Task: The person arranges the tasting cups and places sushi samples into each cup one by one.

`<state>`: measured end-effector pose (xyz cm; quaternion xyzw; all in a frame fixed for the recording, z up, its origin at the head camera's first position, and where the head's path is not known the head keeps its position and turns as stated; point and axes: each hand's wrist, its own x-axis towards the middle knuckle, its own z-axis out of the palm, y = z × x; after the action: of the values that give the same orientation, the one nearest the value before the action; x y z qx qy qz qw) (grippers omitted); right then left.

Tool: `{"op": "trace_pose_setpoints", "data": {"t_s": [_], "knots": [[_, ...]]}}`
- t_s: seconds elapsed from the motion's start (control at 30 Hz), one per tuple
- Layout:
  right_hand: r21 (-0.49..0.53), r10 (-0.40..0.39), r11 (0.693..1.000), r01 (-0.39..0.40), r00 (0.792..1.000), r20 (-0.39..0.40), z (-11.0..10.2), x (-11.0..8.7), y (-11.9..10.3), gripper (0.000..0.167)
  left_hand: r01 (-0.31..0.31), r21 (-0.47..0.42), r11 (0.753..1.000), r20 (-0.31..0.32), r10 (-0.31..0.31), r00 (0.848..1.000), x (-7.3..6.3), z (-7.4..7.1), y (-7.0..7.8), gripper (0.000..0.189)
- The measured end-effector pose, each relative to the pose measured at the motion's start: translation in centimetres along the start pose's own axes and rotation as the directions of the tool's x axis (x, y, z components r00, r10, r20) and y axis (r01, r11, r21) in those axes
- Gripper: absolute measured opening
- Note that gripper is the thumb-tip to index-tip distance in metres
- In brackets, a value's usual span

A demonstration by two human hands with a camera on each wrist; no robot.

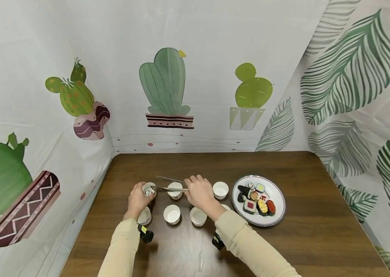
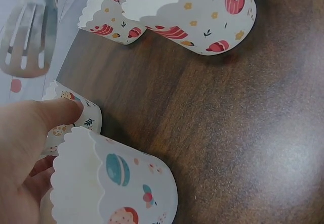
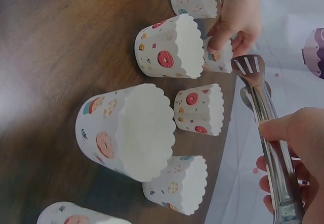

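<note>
At the back left of the table, my left hand point(image 1: 139, 198) grips a white paper baking cup point(image 2: 92, 117) with a scalloped rim, its thumb against the printed side. Inside that cup, a small white round piece with a dark pattern shows in the head view. My right hand point(image 1: 200, 194) holds metal tongs point(image 3: 273, 153) with slotted ends. The tong arms stand apart, pointing left over the back row of cups. One slotted end point(image 1: 157, 189) overlaps the left hand's cup in the head view.
Several more paper cups, including a front one point(image 1: 172, 214) and a back one point(image 1: 220, 190), stand in two rows. On the right, a white plate point(image 1: 279, 211) with a dark rim bears several sushi pieces point(image 1: 262, 207). A printed cloth point(image 1: 209, 77) hangs behind the brown table point(image 1: 319, 231).
</note>
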<state>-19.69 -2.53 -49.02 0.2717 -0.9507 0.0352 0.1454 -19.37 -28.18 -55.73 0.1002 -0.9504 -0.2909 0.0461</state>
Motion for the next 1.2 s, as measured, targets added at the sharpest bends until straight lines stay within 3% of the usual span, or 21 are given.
{"op": "trace_pose_setpoints", "data": {"t_s": [0.67, 1.2], "knots": [[0.012, -0.007, 1.0, 0.007, 0.998, -0.07, -1.4, -3.3, 4.1, 0.04, 0.003, -0.006, 1.0, 0.012, -0.003, 1.0, 0.0, 0.1, -0.1, 0.062], [0.119, 0.094, 0.99, -0.08, 0.988, -0.121, -2.2, -7.0, 7.8, 0.041, -0.001, -0.002, 1.0, 0.015, 0.001, 1.0, 0.1, 0.0, -0.2, 0.062]]}}
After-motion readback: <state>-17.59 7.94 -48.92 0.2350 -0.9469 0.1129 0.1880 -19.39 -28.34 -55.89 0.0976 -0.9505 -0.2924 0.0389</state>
